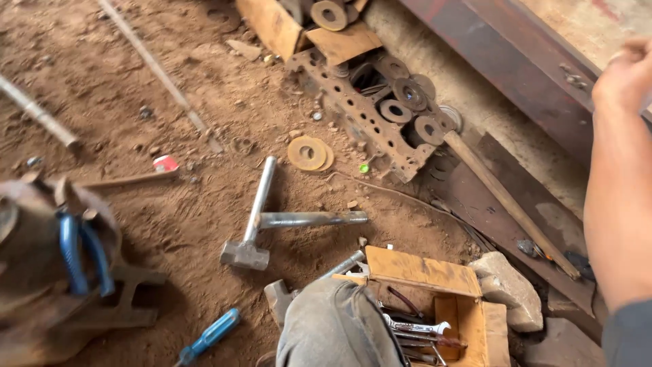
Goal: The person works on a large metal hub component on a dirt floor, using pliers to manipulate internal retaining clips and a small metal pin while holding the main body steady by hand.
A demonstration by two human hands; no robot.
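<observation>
My right hand (626,76) is raised at the upper right edge of the view, over a rusty red steel beam (516,64). It is blurred, and its fingers curl toward the frame edge, so I cannot tell whether it holds anything. My forearm (619,204) runs down the right side. My left hand is out of view. My knee in grey trousers (336,326) fills the bottom centre. A steel sledgehammer (250,224) lies on the dirt in front of the knee, with a metal pipe (312,219) beside its handle.
A wooden box of wrenches (435,272) sits right of my knee, next to a stone (506,285). A perforated rusty crate (353,112) holds metal discs; two washers (309,153) lie nearby. A blue-handled screwdriver (210,336), blue pliers (81,251), rods and a wooden handle (506,200) lie around.
</observation>
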